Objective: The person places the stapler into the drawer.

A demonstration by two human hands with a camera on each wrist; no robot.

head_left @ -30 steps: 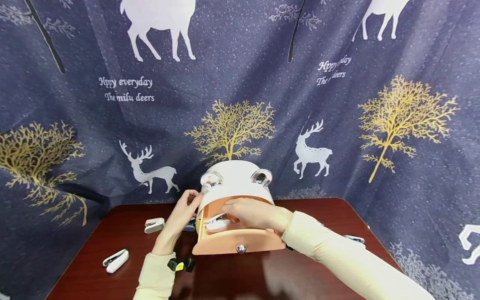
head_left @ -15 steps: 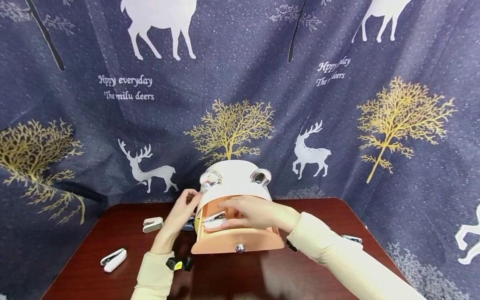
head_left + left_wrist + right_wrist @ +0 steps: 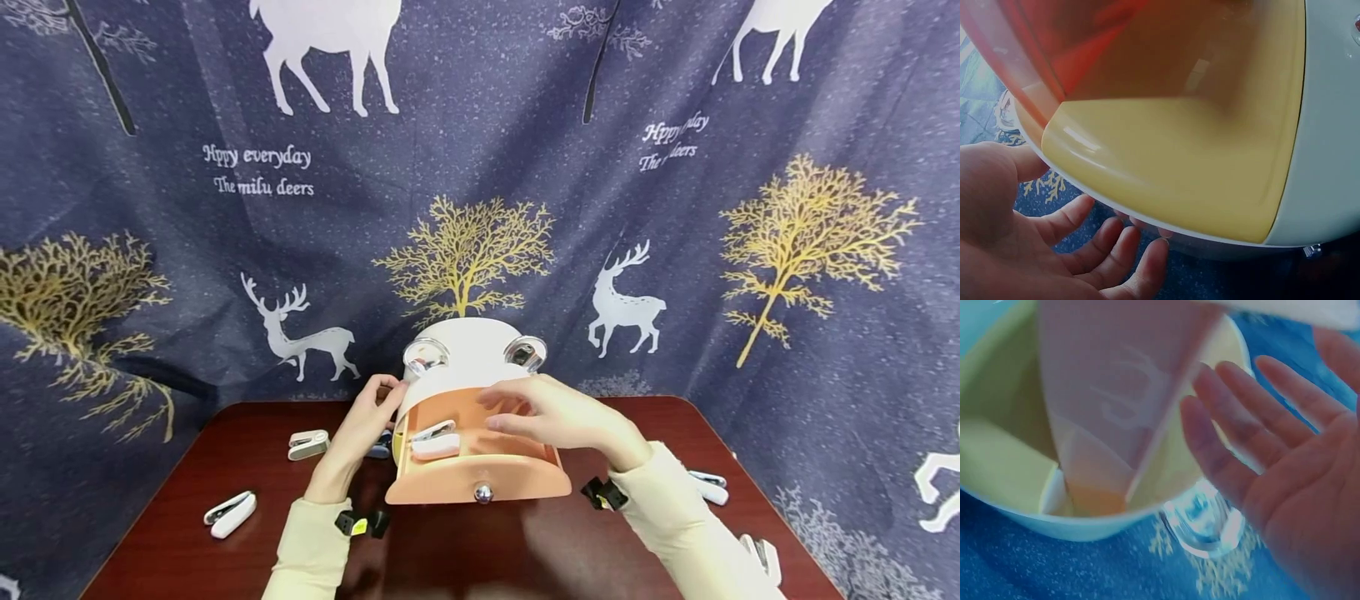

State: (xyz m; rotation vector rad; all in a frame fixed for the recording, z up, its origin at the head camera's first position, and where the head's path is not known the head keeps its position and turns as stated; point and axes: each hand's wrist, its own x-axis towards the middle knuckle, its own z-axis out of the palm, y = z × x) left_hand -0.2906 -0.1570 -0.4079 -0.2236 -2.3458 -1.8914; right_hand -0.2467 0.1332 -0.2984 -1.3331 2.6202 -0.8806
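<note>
A white rounded box (image 3: 474, 340) with round silver eye-like mirrors stands at the table's middle. Its orange drawer (image 3: 480, 483) is pulled out. Inside, at the left, lies a small white and pink stapler (image 3: 437, 445). My left hand (image 3: 369, 418) touches the box's left side; in the left wrist view its fingers (image 3: 1110, 250) lie loosely along the rim beside the yellow interior. Over the drawer's right part hovers my right hand (image 3: 558, 417), fingers relaxed and spread, holding nothing. The right wrist view shows that hand (image 3: 1291, 456) beside the drawer (image 3: 1104, 381).
Left on the dark red table (image 3: 450, 567) lie a white stapler (image 3: 231, 513) and a pale green one (image 3: 308, 444). A dark blue object (image 3: 381, 447) is partly hidden behind my left hand. White staplers (image 3: 711, 487) lie at the right, one (image 3: 763, 557) beside my sleeve.
My right hand has drawn back from inside the drawer, away from the pink and white stapler, up and to the right. My left hand keeps its place at the box's side.
</note>
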